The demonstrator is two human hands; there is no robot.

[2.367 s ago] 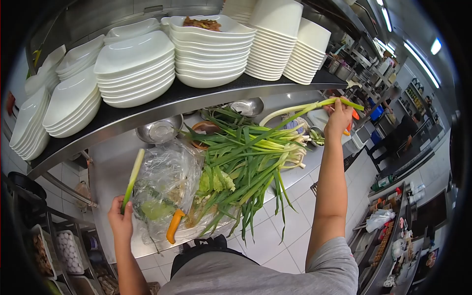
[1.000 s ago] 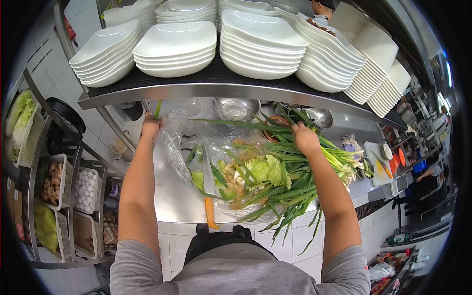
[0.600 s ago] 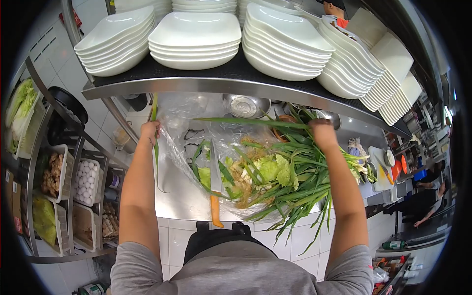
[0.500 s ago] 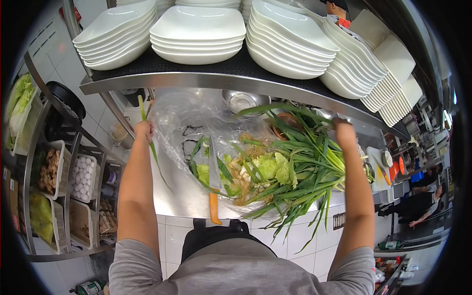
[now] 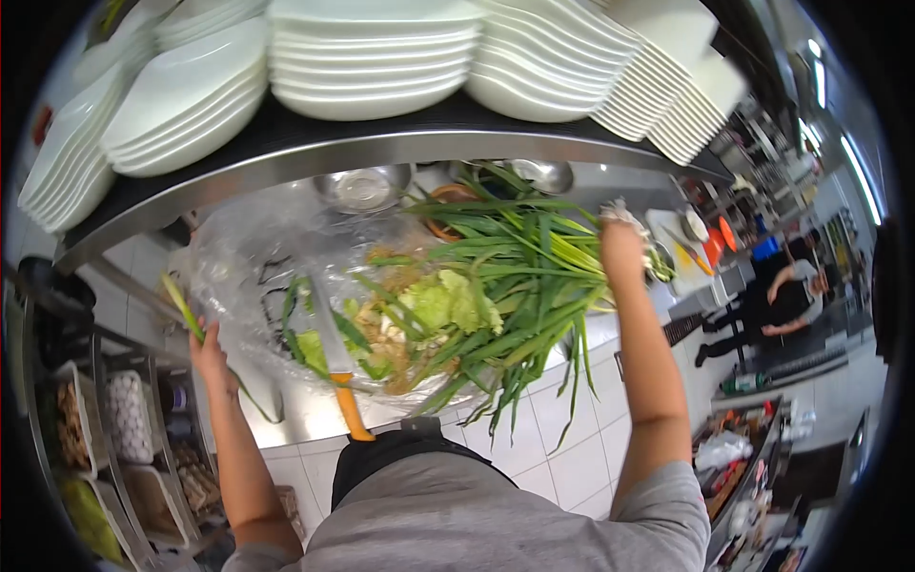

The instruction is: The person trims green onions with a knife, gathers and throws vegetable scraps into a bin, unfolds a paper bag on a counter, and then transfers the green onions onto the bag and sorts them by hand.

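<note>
My left hand (image 5: pixel 208 353), at the left edge of the counter, is closed around a single green onion stalk (image 5: pixel 179 303), pale end up, with its thin leaf hanging below. My right hand (image 5: pixel 621 243) is at the root end of the big pile of green onions (image 5: pixel 534 262). Its fingers look curled by a whitish, root-like tuft (image 5: pixel 620 210), but what they hold is hidden. Between the hands, a knife with an orange handle (image 5: pixel 353 410) lies on clear plastic (image 5: pixel 243 253), beside light green leaf scraps (image 5: pixel 438 300) and brownish roots.
Stacks of white dishes (image 5: pixel 376 57) fill the shelf (image 5: pixel 400 148) above the counter. Metal bowls (image 5: pixel 362 188) sit beneath it. A white cutting board (image 5: pixel 679 248) with another knife is at right. Egg and vegetable bins (image 5: pixel 129 415) stand lower left. Two people (image 5: pixel 791 296) are farther right.
The view has shifted right, so the counter sits farther left. My right hand, blurred before, now shows clearly at the onions' root end. My left hand keeps its stalk, now tilted more.
</note>
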